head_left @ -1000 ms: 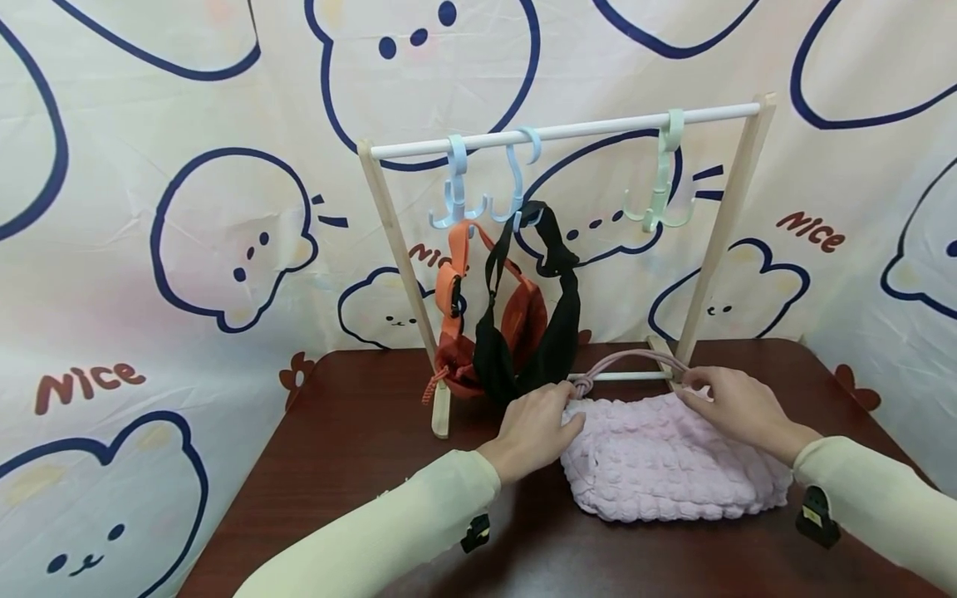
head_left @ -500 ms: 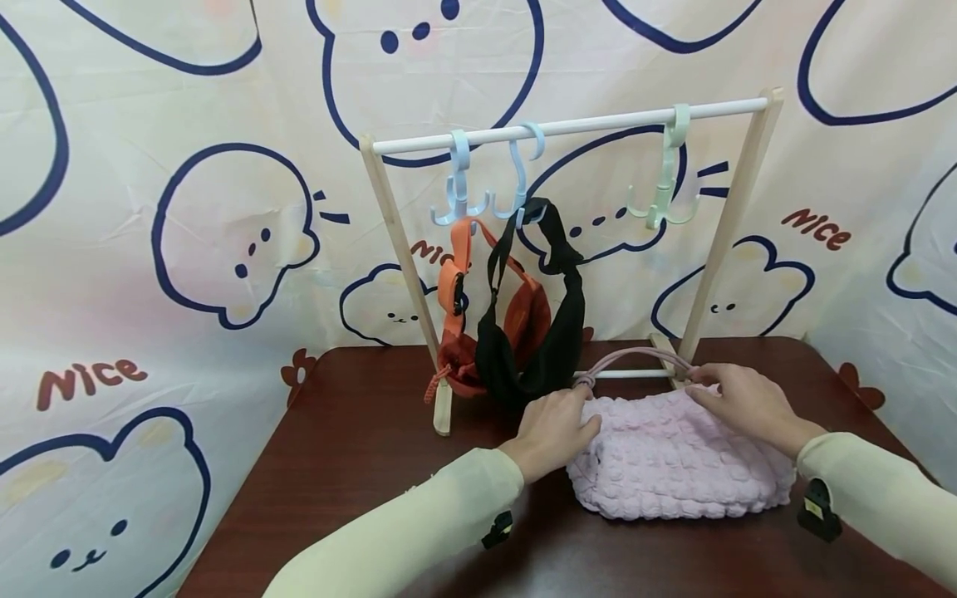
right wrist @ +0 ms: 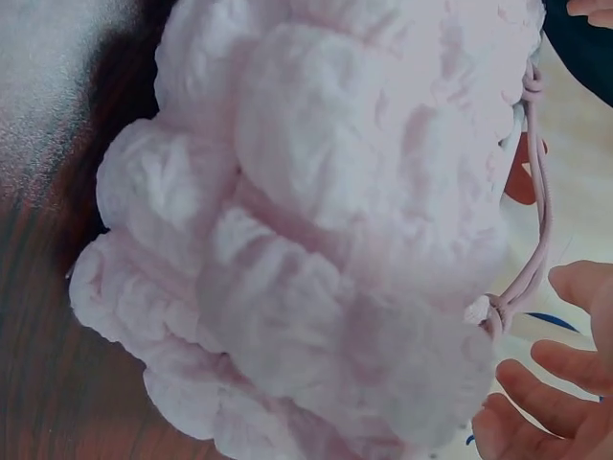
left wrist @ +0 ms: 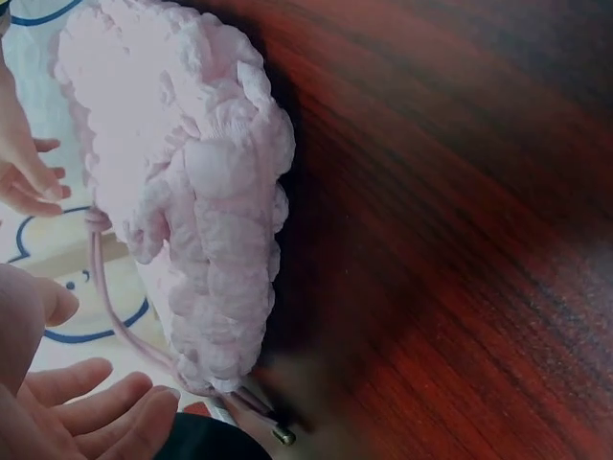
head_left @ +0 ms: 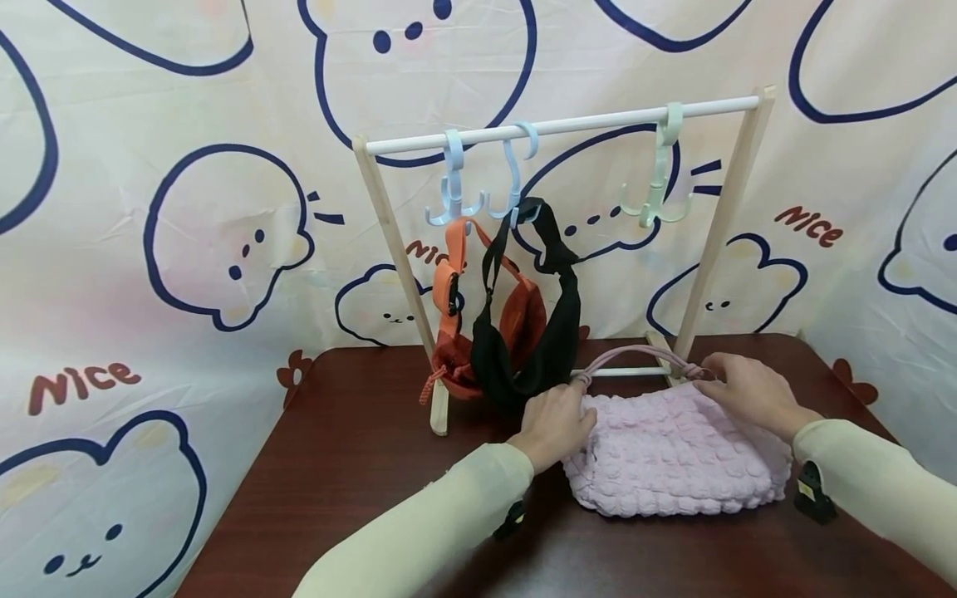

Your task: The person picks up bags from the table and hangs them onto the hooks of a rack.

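A pale pink puffy quilted bag (head_left: 680, 457) rests on the dark wooden table, its thin double-cord handle (head_left: 634, 350) arching up behind it. My left hand (head_left: 555, 423) is at the bag's left end near the handle's knot; in the left wrist view its fingers (left wrist: 101, 407) are spread loosely beside the cord. At the far right corner is my right hand (head_left: 753, 396), close to the other knot. The right wrist view shows its fingers (right wrist: 541, 383) apart and relaxed next to that knot (right wrist: 495, 311).
Behind stands a wooden rack with a white rail (head_left: 583, 126). Two light blue hooks (head_left: 453, 178) carry an orange-red bag (head_left: 527, 320) and a black bag (head_left: 523, 374). A pale green hook (head_left: 660, 170) hangs on the right. A cartoon-printed cloth (head_left: 224, 365) surrounds the table.
My right hand has shifted slightly up and back from the bag's corner, baring the right knot. My left hand has moved a little right along the bag's left end.
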### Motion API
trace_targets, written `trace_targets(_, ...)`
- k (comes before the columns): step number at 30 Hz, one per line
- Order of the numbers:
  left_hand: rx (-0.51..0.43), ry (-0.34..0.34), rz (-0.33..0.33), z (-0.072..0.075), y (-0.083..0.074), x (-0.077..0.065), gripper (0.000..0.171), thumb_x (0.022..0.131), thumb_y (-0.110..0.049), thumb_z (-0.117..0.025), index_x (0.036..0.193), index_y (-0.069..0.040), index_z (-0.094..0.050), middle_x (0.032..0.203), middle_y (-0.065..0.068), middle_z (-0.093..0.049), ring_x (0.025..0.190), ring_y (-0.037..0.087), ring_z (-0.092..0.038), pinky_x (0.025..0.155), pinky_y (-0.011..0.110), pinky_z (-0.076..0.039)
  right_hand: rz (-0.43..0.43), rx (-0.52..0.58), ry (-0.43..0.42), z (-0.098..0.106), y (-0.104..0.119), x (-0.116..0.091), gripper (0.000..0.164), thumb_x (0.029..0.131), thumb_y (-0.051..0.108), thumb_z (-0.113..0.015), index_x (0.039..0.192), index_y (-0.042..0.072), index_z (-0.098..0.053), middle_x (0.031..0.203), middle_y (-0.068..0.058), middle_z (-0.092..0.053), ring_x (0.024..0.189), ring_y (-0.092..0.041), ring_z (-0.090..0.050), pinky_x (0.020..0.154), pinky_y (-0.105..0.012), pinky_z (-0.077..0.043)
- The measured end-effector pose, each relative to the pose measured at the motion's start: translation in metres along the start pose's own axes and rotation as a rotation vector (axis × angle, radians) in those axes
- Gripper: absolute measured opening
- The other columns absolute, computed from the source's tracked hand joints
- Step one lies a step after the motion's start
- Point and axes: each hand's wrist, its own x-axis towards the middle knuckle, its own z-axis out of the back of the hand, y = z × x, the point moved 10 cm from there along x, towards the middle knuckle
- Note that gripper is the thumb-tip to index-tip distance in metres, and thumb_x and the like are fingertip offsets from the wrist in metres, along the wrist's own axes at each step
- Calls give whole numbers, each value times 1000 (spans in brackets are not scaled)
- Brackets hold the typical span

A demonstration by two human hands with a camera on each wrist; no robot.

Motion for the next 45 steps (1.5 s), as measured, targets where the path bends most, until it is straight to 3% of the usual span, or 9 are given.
trace_targets(7, 8, -7, 5, -5, -1, 6, 42, 98, -33, -61, 136, -15, -62, 99, 0, -73, 75, 11, -66, 60, 27, -50, -13, 19, 24, -6, -5, 6, 50, 92, 32, -69, 124, -6, -63, 106, -23, -71, 83, -26, -65, 61, -40, -50)
trace_targets(14, -6, 3, 52, -13, 4, 12, 43, 97, -31, -62, 137, -17, -61, 115, 4, -72, 97, 19, -70, 74, 31, -56, -45, 40, 97, -14, -7, 11, 62, 94, 36, -68, 132, -11, -55, 121, -32, -65, 102, -43, -67, 76, -55, -54)
trace_targets(21, -22, 18, 55, -21, 4, 19, 41, 98, -27, -63, 137, -17, -61, 126, 3, -68, 110, 18, -66, 87, 30, -56, -53, 24, 107, -16, -8, 15, 64, 95, 37, -65, 134, -13, -52, 124, -35, -62, 107, -48, -64, 79, -58, -53)
trace_targets(28, -44, 37, 83, -31, 8, 22, 41, 99, -29, -61, 139, -19, -59, 131, 2, -67, 113, 20, -65, 91, 32, -55, -51, 12, 133, -20, -6, 18, 65, 95, 35, -64, 135, -14, -49, 125, -36, -62, 108, -48, -64, 81, -58, -54)
trace_targets(36, -10, 54, 114, -38, 16, 23, 42, 99, -32, -60, 140, -26, -57, 130, 3, -67, 109, 23, -64, 88, 35, -54, -65, -4, 188, -25, -4, 19, 67, 96, 34, -63, 139, -16, -44, 130, -38, -58, 115, -54, -59, 84, -61, -52)
trace_targets(40, 7, 89, 112, -43, 17, 25, 43, 101, -39, -58, 142, -27, -55, 130, 4, -66, 111, 23, -63, 89, 36, -54, -79, 2, 209, -30, -5, 21, 66, 97, 31, -61, 140, -15, -43, 128, -36, -60, 111, -51, -62, 82, -59, -53)
trace_targets(45, 3, 165, 108, -53, 17, 27, 52, 102, -47, -52, 149, -24, -48, 143, 4, -58, 125, 24, -58, 99, 38, -51, -66, 9, 207, -34, -6, 23, 59, 97, 29, -61, 136, -14, -48, 121, -32, -65, 101, -41, -66, 79, -55, -53)
